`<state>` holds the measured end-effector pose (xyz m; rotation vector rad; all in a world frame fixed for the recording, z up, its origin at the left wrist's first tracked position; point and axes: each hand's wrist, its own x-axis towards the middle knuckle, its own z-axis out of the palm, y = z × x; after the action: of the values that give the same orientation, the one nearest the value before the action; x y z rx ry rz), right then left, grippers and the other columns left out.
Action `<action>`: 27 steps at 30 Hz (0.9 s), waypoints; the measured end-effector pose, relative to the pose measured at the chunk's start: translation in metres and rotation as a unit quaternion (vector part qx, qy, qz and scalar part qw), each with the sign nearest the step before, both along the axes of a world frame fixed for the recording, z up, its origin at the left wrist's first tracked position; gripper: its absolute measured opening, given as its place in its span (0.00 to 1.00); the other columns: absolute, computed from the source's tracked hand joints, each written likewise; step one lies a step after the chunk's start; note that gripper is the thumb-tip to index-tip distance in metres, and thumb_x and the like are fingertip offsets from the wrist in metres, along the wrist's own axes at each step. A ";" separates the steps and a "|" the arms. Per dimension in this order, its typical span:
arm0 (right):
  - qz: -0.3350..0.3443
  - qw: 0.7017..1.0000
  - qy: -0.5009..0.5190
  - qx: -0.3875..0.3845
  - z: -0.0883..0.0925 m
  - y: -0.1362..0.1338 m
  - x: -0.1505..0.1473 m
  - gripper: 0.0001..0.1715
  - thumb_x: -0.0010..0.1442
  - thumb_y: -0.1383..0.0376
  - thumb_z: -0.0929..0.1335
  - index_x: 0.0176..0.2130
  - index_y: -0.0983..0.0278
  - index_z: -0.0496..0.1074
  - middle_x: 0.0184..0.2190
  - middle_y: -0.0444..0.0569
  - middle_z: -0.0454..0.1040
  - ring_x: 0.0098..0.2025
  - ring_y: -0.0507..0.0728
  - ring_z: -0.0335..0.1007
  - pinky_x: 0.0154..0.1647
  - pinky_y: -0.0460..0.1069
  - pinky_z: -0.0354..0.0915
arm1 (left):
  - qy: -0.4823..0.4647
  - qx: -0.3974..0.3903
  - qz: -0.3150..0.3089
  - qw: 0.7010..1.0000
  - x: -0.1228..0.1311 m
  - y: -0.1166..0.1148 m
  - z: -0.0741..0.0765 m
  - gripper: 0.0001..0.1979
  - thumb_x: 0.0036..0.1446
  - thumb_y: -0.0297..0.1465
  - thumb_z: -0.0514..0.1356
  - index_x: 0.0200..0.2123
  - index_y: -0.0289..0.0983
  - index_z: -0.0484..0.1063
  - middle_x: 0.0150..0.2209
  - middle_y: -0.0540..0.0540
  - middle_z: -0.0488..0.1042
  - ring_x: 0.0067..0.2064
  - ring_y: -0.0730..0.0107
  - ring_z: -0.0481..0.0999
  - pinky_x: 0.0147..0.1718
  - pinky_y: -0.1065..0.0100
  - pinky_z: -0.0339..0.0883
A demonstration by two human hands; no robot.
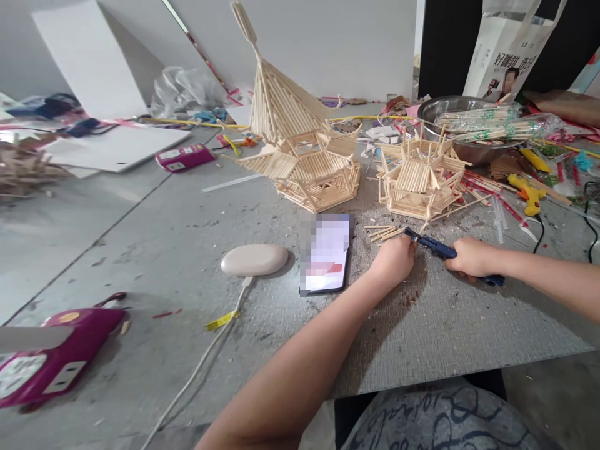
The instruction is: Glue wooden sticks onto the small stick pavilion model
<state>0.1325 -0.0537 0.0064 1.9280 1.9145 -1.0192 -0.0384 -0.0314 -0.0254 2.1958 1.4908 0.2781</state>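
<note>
Blue cutters [431, 245] clamped in right hand [471, 257] | left hand [394, 259] closed at their tip, hold unclear | wooden sticks [385, 233] just beyond it: light, brittle, probably best pinched mid-length

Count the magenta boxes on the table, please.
2. One magenta box lies at the near left edge of the table; the other lies farther back, left of the tall stick model. Others may be hidden in the clutter.

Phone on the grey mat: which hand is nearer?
Left. The left hand is just right of the phone, not touching it. The right hand is farther right, fingers around the blue cutters.
</note>
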 end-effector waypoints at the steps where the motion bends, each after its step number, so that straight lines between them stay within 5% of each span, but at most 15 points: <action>1: 0.002 1.000 -0.003 0.001 0.002 0.000 -0.001 0.11 0.49 0.61 0.61 0.20 0.64 0.64 0.16 0.48 0.70 0.17 0.51 0.65 0.19 0.45 0.58 | 0.006 -0.002 -0.002 1.000 0.000 0.000 0.000 0.12 0.58 0.29 0.49 0.29 0.34 0.71 0.32 0.37 0.76 0.35 0.61 0.74 0.33 0.66 0.63; 27: -0.002 0.999 -0.027 0.026 -0.004 0.003 -0.004 0.12 0.48 0.62 0.63 0.25 0.68 0.71 0.18 0.51 0.71 0.19 0.53 0.66 0.19 0.46 0.55 | 0.011 -0.029 0.003 1.000 0.000 0.001 0.000 0.13 0.59 0.29 0.48 0.33 0.32 0.72 0.32 0.37 0.76 0.35 0.61 0.75 0.34 0.65 0.63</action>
<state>0.1288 -0.0507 0.0026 1.9682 1.9263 -0.9163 -0.0379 -0.0302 -0.0252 2.1557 1.4987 0.2117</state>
